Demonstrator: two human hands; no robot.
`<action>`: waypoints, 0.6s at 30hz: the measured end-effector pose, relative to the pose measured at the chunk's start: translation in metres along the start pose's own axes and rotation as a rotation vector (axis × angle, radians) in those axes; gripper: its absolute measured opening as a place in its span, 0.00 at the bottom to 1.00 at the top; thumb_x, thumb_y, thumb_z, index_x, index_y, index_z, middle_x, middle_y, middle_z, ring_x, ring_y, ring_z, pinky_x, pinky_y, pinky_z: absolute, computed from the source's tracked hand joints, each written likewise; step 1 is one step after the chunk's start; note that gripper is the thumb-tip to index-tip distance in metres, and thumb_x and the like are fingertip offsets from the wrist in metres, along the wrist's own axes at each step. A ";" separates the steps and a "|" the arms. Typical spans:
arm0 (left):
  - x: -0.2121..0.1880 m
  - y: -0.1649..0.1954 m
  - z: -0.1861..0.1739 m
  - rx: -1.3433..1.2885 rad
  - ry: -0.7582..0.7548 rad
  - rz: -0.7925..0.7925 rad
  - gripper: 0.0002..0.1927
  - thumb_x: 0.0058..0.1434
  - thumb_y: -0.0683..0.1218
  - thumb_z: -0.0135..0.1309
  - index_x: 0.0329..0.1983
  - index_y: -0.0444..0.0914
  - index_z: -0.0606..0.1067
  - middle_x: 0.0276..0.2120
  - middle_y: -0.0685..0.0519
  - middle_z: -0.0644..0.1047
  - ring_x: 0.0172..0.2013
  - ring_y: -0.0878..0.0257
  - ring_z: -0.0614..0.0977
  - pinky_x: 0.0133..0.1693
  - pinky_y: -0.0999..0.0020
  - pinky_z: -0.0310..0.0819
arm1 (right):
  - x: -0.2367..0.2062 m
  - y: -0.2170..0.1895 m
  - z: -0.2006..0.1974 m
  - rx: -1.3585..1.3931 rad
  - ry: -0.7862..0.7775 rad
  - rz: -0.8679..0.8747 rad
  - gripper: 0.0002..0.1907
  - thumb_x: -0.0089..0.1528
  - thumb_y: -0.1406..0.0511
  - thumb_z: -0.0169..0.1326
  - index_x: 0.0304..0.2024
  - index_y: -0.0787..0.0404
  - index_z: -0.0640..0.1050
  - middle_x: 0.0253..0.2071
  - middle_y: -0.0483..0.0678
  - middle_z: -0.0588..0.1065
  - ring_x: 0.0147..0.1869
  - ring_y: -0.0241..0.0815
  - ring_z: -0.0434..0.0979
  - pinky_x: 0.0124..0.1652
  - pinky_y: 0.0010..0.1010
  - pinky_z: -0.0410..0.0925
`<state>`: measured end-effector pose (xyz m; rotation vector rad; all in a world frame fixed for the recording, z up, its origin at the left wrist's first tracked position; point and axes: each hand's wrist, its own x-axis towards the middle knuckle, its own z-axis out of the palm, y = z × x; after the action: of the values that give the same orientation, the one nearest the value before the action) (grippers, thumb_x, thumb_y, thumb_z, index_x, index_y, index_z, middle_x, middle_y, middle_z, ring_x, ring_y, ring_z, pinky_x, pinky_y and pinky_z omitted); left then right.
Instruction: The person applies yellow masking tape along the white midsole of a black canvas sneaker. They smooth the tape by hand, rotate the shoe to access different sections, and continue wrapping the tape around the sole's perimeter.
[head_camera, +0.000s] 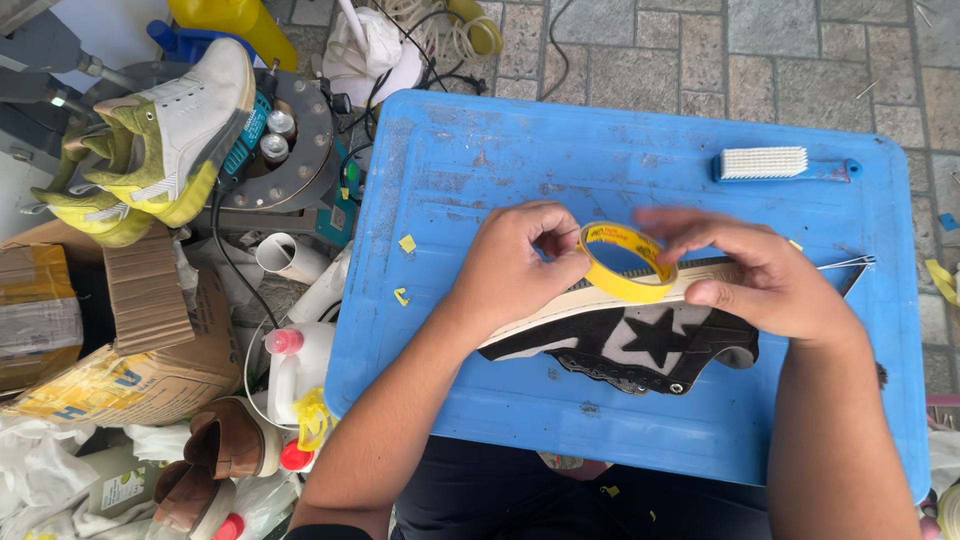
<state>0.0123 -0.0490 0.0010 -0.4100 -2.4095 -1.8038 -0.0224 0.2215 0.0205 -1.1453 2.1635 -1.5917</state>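
Person seated with a blue plastic board (480, 390) across the lap. Left hand (515, 265) pinches a roll of yellow tape (627, 262) at its left edge, thumb and fingers closed on the ring. Right hand (760, 275) is at the roll's right side, fingers curled against it and over the shoe beneath; it looks blurred, so whether it actually clamps the tape or just touches it, cannot tell. The roll stands tilted on edge, just above the pale sole of a black shoe (650, 345) with a star patch, lying on its side in the middle of the board. A white-bristled brush (775, 165) with blue handle lies near the board's far right corner, well apart from the hands. Small yellow tape scraps (406, 244) sit on the board to the left. Off the board, left: white and yellow-green sneakers (165, 140) on a machine, cardboard box (150, 300), white bottle with red cap (295, 365), brown shoes (215, 460).
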 end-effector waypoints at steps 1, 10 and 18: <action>0.001 -0.004 0.001 -0.038 -0.036 -0.048 0.08 0.53 0.41 0.61 0.25 0.34 0.73 0.24 0.53 0.76 0.26 0.66 0.76 0.30 0.70 0.73 | -0.002 0.004 0.001 -0.007 -0.014 0.044 0.16 0.64 0.58 0.59 0.46 0.64 0.77 0.64 0.60 0.73 0.68 0.56 0.73 0.62 0.40 0.67; -0.001 -0.003 -0.004 0.045 -0.079 -0.118 0.09 0.52 0.44 0.59 0.22 0.34 0.73 0.19 0.53 0.75 0.21 0.66 0.75 0.26 0.68 0.70 | -0.014 -0.005 0.027 -0.263 -0.008 0.251 0.18 0.61 0.53 0.55 0.35 0.61 0.69 0.50 0.52 0.82 0.42 0.44 0.77 0.42 0.32 0.73; -0.013 0.003 -0.005 -0.006 -0.069 -0.253 0.09 0.53 0.44 0.58 0.22 0.35 0.73 0.17 0.56 0.73 0.21 0.70 0.73 0.25 0.70 0.68 | -0.011 -0.004 0.033 -0.083 0.087 0.204 0.16 0.65 0.56 0.53 0.35 0.62 0.68 0.55 0.61 0.79 0.56 0.48 0.80 0.51 0.35 0.72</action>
<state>0.0257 -0.0551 0.0025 -0.1765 -2.6051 -1.9237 0.0065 0.2055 0.0082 -0.8586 2.3362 -1.5020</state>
